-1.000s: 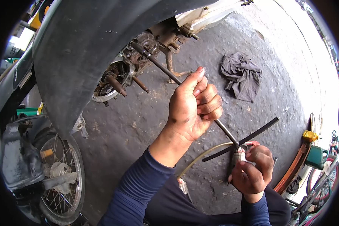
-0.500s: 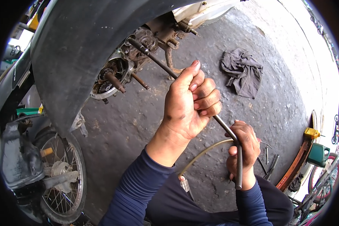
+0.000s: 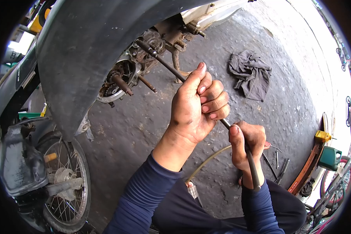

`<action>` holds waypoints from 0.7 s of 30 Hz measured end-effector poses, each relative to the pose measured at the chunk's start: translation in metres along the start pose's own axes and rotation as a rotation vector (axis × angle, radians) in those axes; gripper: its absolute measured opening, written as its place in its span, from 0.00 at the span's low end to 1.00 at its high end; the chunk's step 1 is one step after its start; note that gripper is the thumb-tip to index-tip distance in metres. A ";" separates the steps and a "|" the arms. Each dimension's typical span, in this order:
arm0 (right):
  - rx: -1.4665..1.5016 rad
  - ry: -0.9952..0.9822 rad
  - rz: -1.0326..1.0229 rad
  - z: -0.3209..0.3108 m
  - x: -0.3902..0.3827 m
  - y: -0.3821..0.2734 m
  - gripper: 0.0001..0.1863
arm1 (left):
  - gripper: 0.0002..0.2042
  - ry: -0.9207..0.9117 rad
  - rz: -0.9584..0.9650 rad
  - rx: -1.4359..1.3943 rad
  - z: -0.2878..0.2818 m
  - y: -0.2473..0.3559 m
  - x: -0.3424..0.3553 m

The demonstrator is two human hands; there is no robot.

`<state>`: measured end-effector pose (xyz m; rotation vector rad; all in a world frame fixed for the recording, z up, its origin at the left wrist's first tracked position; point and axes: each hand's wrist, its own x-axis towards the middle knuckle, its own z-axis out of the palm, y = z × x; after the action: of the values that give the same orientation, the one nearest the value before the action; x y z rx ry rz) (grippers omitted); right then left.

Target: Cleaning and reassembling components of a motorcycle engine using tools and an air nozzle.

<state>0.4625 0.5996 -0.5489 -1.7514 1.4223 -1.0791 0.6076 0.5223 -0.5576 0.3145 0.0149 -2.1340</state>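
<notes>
"What took up the most room?"

"The dark, rough floor (image 3: 117, 152). Over it, at upper left, spread a big grey body panel (image 3: 78, 58), and a spoked wheel (image 3: 62, 175) stood at lower left."

"And under the panel's edge?"

"An opened engine (image 3: 133, 64), with a rusty shaft (image 3: 122, 84) jutting from its round housing."

"So where was the wrench (image 3: 169, 68)?"

"Slanting down rightward from the engine. Its socket end reached the metal there; I couldn't tell how it was seated."

"Both hands on it?"

"Yes. The left hand (image 3: 197, 103) was clamped round the middle of the rod, thumb pointing up along it. The right hand (image 3: 253, 136) was curled about the lower end, where the handle (image 3: 254, 175) angled off."

"Anything smaller?"

"A crumpled dark cloth (image 3: 250, 74) on the floor beyond the hands, a green jug (image 3: 330, 158) far right, and a yellow bottle (image 3: 322, 136) near it."
</notes>
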 end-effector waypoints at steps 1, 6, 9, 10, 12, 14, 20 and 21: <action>0.030 -0.016 0.045 -0.001 -0.001 -0.001 0.16 | 0.23 0.004 0.006 -0.002 0.001 0.000 0.000; 0.071 0.027 0.083 0.004 -0.003 0.000 0.19 | 0.23 0.024 0.020 0.019 -0.001 0.000 0.000; 0.067 0.008 0.070 0.003 -0.003 0.000 0.20 | 0.23 0.026 0.036 0.025 -0.001 0.001 0.000; 0.094 0.016 0.101 0.003 -0.003 -0.001 0.20 | 0.23 0.024 0.036 0.022 0.000 0.001 0.001; 0.122 0.022 0.124 0.003 -0.003 -0.001 0.21 | 0.23 0.023 0.036 0.019 0.000 0.001 0.001; 0.119 0.017 0.118 0.003 -0.004 0.002 0.22 | 0.23 0.030 0.039 0.017 -0.001 0.000 0.001; 0.161 0.030 0.181 0.005 -0.004 -0.001 0.22 | 0.22 0.013 0.038 0.005 -0.004 0.001 0.001; 0.159 0.034 0.175 0.005 -0.005 0.000 0.22 | 0.22 0.009 0.038 0.005 -0.005 0.000 0.001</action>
<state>0.4670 0.6041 -0.5522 -1.4753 1.4393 -1.0998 0.6083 0.5222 -0.5624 0.3247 0.0088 -2.0951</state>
